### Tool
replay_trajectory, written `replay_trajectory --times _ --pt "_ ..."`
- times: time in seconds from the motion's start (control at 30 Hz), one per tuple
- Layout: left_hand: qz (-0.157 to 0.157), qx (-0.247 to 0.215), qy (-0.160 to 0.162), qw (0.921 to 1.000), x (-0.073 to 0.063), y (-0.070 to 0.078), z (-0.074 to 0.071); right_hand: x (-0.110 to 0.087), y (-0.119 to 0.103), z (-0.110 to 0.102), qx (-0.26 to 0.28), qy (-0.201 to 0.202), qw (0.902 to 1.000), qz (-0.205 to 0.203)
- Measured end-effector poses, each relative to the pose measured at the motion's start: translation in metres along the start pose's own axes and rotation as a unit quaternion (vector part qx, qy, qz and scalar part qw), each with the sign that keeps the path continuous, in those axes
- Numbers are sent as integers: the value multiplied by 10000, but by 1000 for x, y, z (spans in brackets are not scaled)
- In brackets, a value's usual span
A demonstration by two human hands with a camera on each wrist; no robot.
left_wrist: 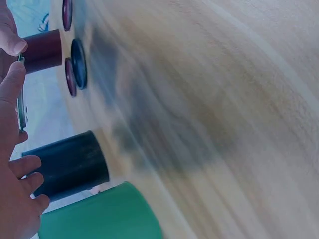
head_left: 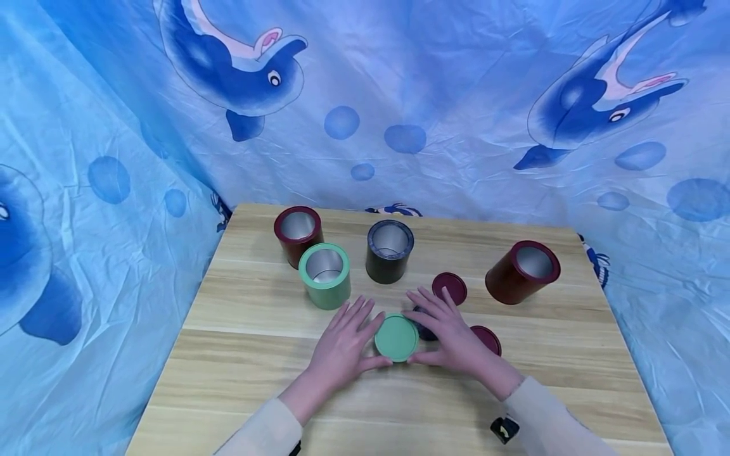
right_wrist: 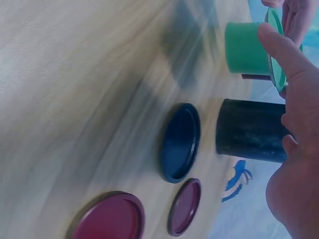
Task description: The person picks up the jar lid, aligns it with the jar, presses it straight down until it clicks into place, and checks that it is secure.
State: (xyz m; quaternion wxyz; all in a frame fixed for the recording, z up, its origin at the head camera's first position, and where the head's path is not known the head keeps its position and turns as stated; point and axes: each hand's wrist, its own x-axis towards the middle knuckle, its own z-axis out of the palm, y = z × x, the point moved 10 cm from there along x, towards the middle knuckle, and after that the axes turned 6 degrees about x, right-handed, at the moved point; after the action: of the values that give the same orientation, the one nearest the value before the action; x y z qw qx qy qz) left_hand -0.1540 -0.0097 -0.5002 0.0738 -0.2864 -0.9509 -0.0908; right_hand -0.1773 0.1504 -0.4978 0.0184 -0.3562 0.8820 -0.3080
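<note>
A round green lid (head_left: pixel 396 337) is held level above the wooden table by both hands. My left hand (head_left: pixel 341 347) grips its left edge between thumb and fingers, the other fingers spread. On the opposite edge my right hand (head_left: pixel 455 337) grips it likewise; in the right wrist view the thumb lies along the rim of the lid (right_wrist: pixel 275 55). Just beyond the left fingertips stands an open green canister (head_left: pixel 331 292). A black lid (right_wrist: pixel 180 143) lies on the table below the right hand, partly hidden by it in the head view.
An open black canister (head_left: pixel 384 269) stands behind the lid. One dark red canister (head_left: pixel 299 250) is at back left, another (head_left: pixel 513 278) at right, both open. Two dark red lids, one farther back (head_left: pixel 449 290) and one nearer (head_left: pixel 488 342), lie by the right hand.
</note>
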Motion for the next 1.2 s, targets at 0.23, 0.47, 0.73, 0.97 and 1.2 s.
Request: replay_trajectory --times 0.23,0.47,0.73,0.97,1.2 --pt "-11 263 43 9996 -1 -1 -24 6 -11 -13 117 86 9998 -151" --pt "28 224 292 9993 -1 -10 -49 20 -24 -24 170 185 9991 -344" --pt "-26 91 587 9982 3 -35 -70 49 -37 -29 25 213 9986 -481" --pt "-223 39 627 9978 3 -63 -87 81 -49 -32 126 175 9976 -655" --pt "-282 -110 679 9972 3 -88 -99 113 -54 -27 24 -151 9981 -598"
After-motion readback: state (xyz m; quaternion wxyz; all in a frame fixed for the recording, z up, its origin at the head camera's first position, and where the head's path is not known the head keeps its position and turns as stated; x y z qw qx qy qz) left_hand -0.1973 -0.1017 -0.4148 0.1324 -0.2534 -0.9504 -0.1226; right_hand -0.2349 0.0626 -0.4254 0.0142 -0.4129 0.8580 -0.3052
